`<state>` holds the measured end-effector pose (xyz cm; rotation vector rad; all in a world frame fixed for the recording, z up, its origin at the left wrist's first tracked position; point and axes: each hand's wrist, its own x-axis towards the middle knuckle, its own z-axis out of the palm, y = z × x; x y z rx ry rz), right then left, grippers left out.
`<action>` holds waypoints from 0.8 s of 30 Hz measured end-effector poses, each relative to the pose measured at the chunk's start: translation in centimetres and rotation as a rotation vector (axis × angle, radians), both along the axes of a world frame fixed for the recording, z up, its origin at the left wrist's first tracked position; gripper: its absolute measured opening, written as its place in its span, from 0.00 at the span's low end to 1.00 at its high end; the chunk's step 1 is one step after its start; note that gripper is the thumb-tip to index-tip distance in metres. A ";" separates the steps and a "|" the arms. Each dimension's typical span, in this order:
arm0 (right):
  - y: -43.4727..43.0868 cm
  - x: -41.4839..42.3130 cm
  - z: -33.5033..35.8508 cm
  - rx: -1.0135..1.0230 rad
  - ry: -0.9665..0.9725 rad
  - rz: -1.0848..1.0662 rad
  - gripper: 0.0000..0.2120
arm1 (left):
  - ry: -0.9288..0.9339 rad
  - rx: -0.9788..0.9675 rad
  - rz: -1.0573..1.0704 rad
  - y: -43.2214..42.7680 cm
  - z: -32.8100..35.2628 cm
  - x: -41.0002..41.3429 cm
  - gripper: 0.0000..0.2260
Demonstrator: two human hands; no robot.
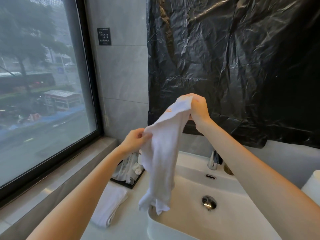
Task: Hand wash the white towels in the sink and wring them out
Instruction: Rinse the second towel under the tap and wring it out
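Both bare forearms are reaching forward and up from the near edge, over the sink (225, 222). The left hand (136, 138) is hovering above the sink's left side, wrist bent, its fingers and thumb pinching a side edge of the white towel (162, 153). The right hand (197, 108) is lifting higher, above the back of the sink, its fingers curling tightly round the towel's top corner, where some orange stitching is showing. Between the two grips the towel is stretching in a slope, and the rest is hanging down in loose folds, its ragged lower end dangling just over the sink's left front rim, clear of the basin.

To the left of the sink a second white towel, the folded towel (110, 205), is lying flat on the pale counter (131, 222). Inside the sink the metal drain plug (209, 202) is sitting in the middle of the basin floor, which is looking dry. Behind the sink's left corner a black tray (128, 170) is holding wrapped toiletries. At the back of the sink a chrome faucet (213, 160) is standing upright, partly hidden by the right forearm. To the right of the sink a white roll (313, 186) is peeking in at the edge.

Beyond the sink, crinkled black plastic sheeting (242, 58) is covering the wall. Far left of the sink a large window (43, 84) is looking onto a hazy street with trees.
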<state>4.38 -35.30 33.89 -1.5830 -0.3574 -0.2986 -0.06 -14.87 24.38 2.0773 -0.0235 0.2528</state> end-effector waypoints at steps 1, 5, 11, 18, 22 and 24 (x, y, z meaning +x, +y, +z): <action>-0.3 0.6 -0.2 -0.057 -0.027 -0.080 0.11 | -0.014 -0.055 0.081 0.0 0.8 0.1 0.17; -0.4 1.5 -1.7 -0.515 0.009 -0.141 0.06 | 0.004 -0.325 0.219 -0.6 5.4 0.7 0.09; 1.2 0.2 -4.4 -0.274 0.406 0.302 0.20 | 0.107 -0.572 0.068 -2.0 9.0 1.4 0.06; 0.9 -1.1 -5.0 -0.265 0.303 0.712 0.11 | 0.148 -0.434 -0.096 -3.0 9.2 0.6 0.09; 0.2 0.2 -4.9 -0.155 0.295 0.463 0.05 | 0.070 -0.597 -0.249 -2.7 8.0 0.1 0.15; 0.0 1.0 -4.7 -0.029 0.346 0.372 0.05 | -0.028 -0.618 -0.248 -2.5 7.3 0.0 0.20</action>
